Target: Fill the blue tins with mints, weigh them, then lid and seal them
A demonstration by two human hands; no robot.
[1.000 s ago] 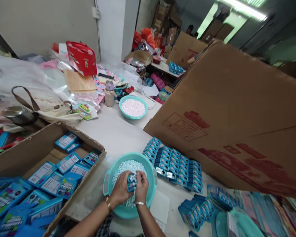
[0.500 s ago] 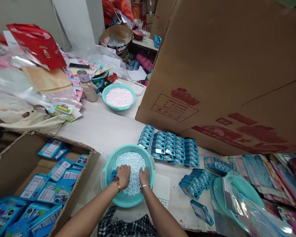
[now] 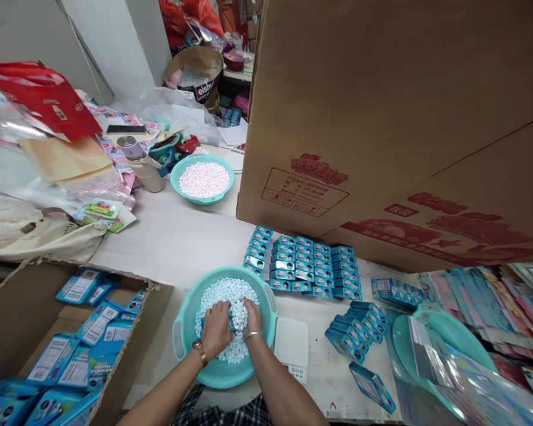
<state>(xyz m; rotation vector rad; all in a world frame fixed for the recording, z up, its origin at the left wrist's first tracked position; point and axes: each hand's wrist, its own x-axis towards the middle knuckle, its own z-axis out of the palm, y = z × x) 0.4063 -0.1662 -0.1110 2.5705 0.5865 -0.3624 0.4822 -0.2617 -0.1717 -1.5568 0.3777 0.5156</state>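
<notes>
A turquoise basin [image 3: 183, 307] of small pale candies [image 3: 217, 290] stands in front of me. Inside it, my left hand [image 3: 217, 332] is closed around a small blue tin [image 3: 231, 319], mostly hidden by the fingers. Facing it, my right hand [image 3: 251, 319] is cupped, with a heap of candies pressed between its fingers and the tin. Similar blue tins [image 3: 293, 266] stand in rows beyond the basin.
A large cardboard carton [image 3: 382, 118] blocks the back right. An open box [image 3: 160, 302] of blue packs is at left. Right of the basin lie a white scale [image 3: 292, 343] and more tins [image 3: 357, 331]. A second basin [image 3: 202, 199] of pinkish candies stands farther back.
My hands have drawn closer together in the basin. The right hand has brought up a heap of candies against the tin in the left. The view has shifted slightly.
</notes>
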